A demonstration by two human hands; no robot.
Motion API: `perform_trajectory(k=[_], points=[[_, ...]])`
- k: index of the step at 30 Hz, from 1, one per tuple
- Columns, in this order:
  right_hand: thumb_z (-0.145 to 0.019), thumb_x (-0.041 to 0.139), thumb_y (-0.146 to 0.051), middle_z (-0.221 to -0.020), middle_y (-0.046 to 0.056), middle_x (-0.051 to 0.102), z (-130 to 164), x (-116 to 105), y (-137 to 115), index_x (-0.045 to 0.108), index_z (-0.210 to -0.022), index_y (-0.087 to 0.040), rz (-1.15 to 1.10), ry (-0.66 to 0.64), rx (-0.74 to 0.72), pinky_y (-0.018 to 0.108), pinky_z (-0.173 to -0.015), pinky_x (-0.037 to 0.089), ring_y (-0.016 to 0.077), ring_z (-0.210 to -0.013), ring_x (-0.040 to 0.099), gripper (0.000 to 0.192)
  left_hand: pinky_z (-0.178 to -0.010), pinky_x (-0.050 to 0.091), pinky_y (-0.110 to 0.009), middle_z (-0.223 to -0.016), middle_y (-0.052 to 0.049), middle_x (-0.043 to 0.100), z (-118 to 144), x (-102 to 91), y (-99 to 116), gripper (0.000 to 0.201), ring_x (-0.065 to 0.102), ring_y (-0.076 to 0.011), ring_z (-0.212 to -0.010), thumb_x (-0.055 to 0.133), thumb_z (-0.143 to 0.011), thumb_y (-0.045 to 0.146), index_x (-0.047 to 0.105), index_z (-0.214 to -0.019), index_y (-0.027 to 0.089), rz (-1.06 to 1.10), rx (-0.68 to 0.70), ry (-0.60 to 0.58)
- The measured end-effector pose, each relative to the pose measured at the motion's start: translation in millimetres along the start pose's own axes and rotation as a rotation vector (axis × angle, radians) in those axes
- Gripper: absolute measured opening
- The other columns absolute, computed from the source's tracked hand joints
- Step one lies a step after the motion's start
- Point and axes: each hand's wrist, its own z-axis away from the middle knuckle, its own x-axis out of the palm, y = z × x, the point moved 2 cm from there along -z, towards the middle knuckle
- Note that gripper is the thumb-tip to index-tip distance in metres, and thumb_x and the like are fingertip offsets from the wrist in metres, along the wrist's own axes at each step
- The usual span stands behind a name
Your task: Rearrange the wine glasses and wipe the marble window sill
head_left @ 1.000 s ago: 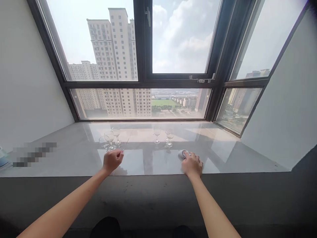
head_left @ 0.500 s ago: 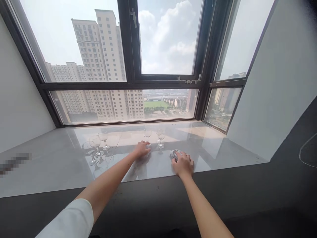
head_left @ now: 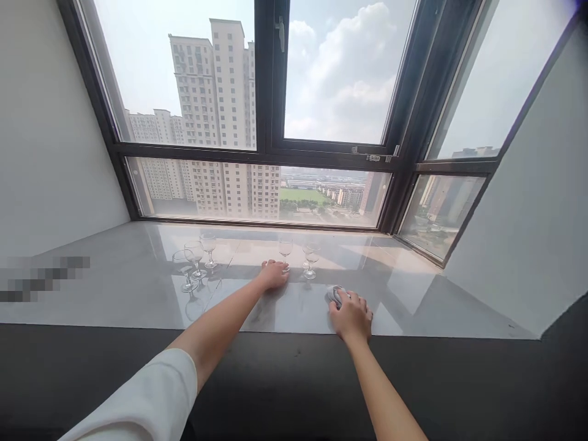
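Note:
My left hand (head_left: pixel 274 274) is at the foot of a clear stemmed wine glass (head_left: pixel 285 247), its fingers closed about the low stem and base, which they partly cover. The glass stands upright on the glossy sill. My right hand (head_left: pixel 353 315) lies near the front edge, fingers curled over a bunched grey cloth (head_left: pixel 335 295) pressed to the surface. Between the hands, a little farther back, stands another wine glass (head_left: pixel 311 251), with a further one partly hidden behind it. Several similar glasses, among them a wine glass (head_left: pixel 193 252), are grouped on the left.
The pale, reflective sill (head_left: pixel 138 288) ends at a front edge above a dark wall face (head_left: pixel 294 380). A dark window frame (head_left: pixel 266 156) runs along the back. White walls (head_left: pixel 528 245) close in both sides. Outside are tall buildings.
The camera view has turned and tilted slightly, so the scene sits farther right. Both hands keep much the same places beside the glass and on the cloth.

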Motion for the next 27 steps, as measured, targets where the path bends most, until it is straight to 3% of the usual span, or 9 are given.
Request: perform_trajectory(k=[9, 20, 27], points=[[-0.087, 0.044, -0.040, -0.133, 0.006, 0.053, -2, 2, 4, 0.060, -0.127, -0.031, 0.092, 0.008, -0.004, 0.044, -0.103, 0.032, 0.0261, -0.120, 0.045, 0.045, -0.108, 0.025, -0.053, -0.128, -0.006, 0.063, 28, -18.8, -29, 0.040, 0.045, -0.0300, -0.124, 0.043, -0.089, 0.044, 0.061, -0.122, 0.029, -0.119, 0.006, 0.038], [-0.087, 0.043, -0.040, -0.134, 0.006, 0.053, -1, -1, 3, 0.061, -0.127, -0.030, 0.073, 0.005, 0.001, 0.045, -0.104, 0.031, 0.0265, -0.121, 0.043, 0.046, -0.108, 0.023, -0.050, -0.126, -0.009, 0.062, 49, -34.0, -91, 0.039, 0.041, -0.0319, -0.127, 0.048, -0.086, 0.046, 0.061, -0.118, 0.028, -0.063, -0.205, 0.033], [-0.087, 0.042, -0.040, -0.135, 0.006, 0.052, 0, -4, 3, 0.061, -0.127, -0.030, 0.080, -0.019, 0.007, 0.043, -0.103, 0.032, 0.0264, -0.121, 0.044, 0.045, -0.102, 0.029, -0.049, -0.130, -0.014, 0.057, 62, -37.9, -115, 0.043, 0.042, -0.0340, -0.125, 0.041, -0.089, 0.044, 0.056, -0.123, 0.021, -0.129, -0.309, 0.022]])
